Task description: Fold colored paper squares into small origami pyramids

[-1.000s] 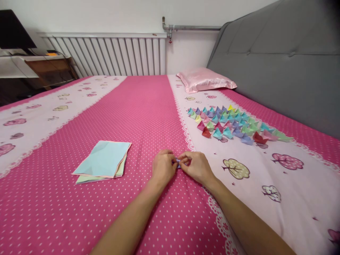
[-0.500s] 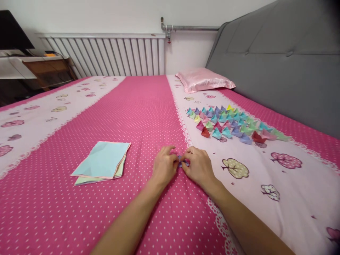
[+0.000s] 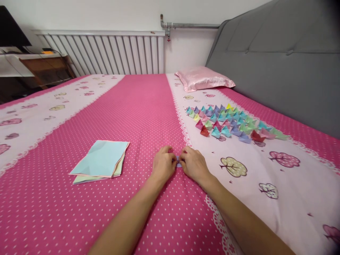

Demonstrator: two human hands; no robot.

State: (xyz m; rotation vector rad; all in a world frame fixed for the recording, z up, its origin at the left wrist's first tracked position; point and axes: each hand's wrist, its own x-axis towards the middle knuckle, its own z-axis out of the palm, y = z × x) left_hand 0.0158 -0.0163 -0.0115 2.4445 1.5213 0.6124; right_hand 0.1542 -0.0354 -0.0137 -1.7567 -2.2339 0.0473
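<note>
A small folded piece of purple paper (image 3: 179, 164) lies low over the pink dotted bedspread, mostly covered by fingers. My left hand (image 3: 164, 163) pinches its left side. From the right, my right hand (image 3: 193, 163) pinches the other side, its fingertips close to those of the left. The exact folds of the paper are hidden. Left of my hands rests a stack of square paper sheets (image 3: 99, 159), light blue on top with pink and green edges below. To the upper right, many small folded paper boats (image 3: 225, 131) in several colours stand in rows.
A pink satin pillow (image 3: 203, 78) lies near the grey padded headboard (image 3: 278, 67). At the far side are a white radiator (image 3: 106, 53) and a pipe with a red valve. A desk (image 3: 42, 71) with a black monitor (image 3: 12, 30) is at the far left.
My fingers have shifted slightly on the purple paper, and it now shows flatter between the two hands. The paper stack and boats stay in place; the view has moved a little.
</note>
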